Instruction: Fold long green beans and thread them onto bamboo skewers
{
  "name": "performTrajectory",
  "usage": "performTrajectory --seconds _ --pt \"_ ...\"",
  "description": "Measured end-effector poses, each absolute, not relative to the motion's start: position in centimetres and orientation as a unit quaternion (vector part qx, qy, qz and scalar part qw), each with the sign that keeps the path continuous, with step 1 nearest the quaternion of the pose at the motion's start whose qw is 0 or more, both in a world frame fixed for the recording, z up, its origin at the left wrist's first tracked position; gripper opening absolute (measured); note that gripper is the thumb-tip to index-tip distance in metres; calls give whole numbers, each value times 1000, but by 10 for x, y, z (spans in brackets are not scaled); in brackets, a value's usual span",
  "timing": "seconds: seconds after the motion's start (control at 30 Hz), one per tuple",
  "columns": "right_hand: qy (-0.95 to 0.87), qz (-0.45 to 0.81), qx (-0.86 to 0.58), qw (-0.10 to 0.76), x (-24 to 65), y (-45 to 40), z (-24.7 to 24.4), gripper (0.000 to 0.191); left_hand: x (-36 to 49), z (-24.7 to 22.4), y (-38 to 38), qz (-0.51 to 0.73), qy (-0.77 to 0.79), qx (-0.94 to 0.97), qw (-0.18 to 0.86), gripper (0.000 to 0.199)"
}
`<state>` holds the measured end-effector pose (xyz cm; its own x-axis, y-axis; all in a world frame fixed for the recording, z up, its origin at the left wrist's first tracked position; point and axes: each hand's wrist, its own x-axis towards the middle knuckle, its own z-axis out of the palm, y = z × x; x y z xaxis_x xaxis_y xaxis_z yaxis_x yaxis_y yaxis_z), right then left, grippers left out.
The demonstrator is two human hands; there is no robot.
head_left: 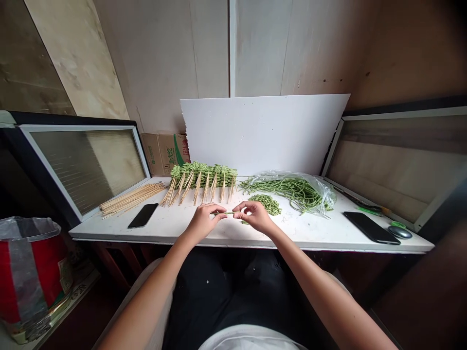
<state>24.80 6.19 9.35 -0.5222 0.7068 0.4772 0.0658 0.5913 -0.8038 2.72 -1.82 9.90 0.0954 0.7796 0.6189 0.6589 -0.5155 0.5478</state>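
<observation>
Between my hands, above the front of the white table (175, 232), is a thin length of long green bean (228, 212). My left hand (203, 221) pinches its left part between thumb and fingers. At the other end, the thumb and fingertips of my right hand (256, 216) close on it. Just beyond my right hand lies a heap of short-cut bean pieces (269, 204). Whole long beans (288, 187) spread behind that heap, partly inside a clear plastic bag (323, 192). Further left, bean pieces threaded on skewers (202, 170) are stacked, their bare stick ends (197, 189) pointing towards me.
Loose bamboo skewers (129, 198) and a black phone (143, 216) lie at the left. Another dark phone (370, 227) and a rounded grey object (400, 232) are at the right. A white board (266, 133) stands behind. A lined red bin (45, 272) is at lower left.
</observation>
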Motion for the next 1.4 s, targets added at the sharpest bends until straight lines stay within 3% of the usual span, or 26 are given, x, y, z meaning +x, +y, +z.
performTrajectory --seconds 0.23,0.43,0.67,0.9,1.03,1.13,1.27,1.4 --pt "-818 298 -232 435 242 51 95 26 26 98 -17 434 485 759 6 7" --pt "-834 246 -208 448 235 42 96 3 30 99 -19 424 473 772 11 7" --pt "-847 248 -188 430 235 36 99 25 36 94 -19 387 478 788 35 22" --pt "-844 316 -159 403 243 41 105 10 42 98 -23 422 462 772 115 28" --pt "-820 334 -183 427 257 61 105 22 40 107 -27 455 466 737 180 22" --pt "-814 265 -269 442 269 82 95 30 32 107 -25 449 494 716 204 21" --pt "-833 159 -368 382 277 104 66 31 23 100 -18 426 511 724 180 21" --pt "-857 122 -373 333 277 115 42 27 21 92 -13 432 503 734 143 15"
